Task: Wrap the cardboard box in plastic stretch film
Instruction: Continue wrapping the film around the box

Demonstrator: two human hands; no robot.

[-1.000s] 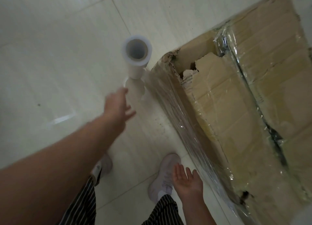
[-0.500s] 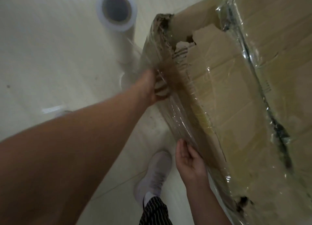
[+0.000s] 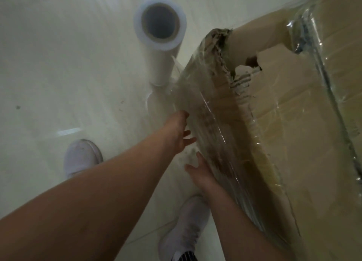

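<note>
- Pale glossy tiled floor (image 3: 58, 68) carries everything. No floor edge or corner in view, only tile seams.
- Large brown cardboard box (image 3: 293, 153) stands on the floor and fills the right side. Its upper corner is torn and ragged. Its long side face runs away from the person.
- Clear plastic stretch film (image 3: 213, 127) covers that side face in wrinkled layers and laps over the top. A sheet of it runs off the far torn corner toward the roll.
- White roll of stretch film on a cardboard core (image 3: 159, 25) stands on end on the floor, long axis upright, just beside the box's far corner.
- Left hand (image 3: 179, 132): fingers spread and fairly straight, holding nothing, at the film on the side face. Contact is blurred.
- Right hand (image 3: 199, 174): flat, fingers straight, pressed to the film lower on the same face.
- Two white shoes (image 3: 82, 157) near the box.
- Judgement: the roll lies ahead of both hands, the left hand nearer, so it would take up the roll for the next pass.
</note>
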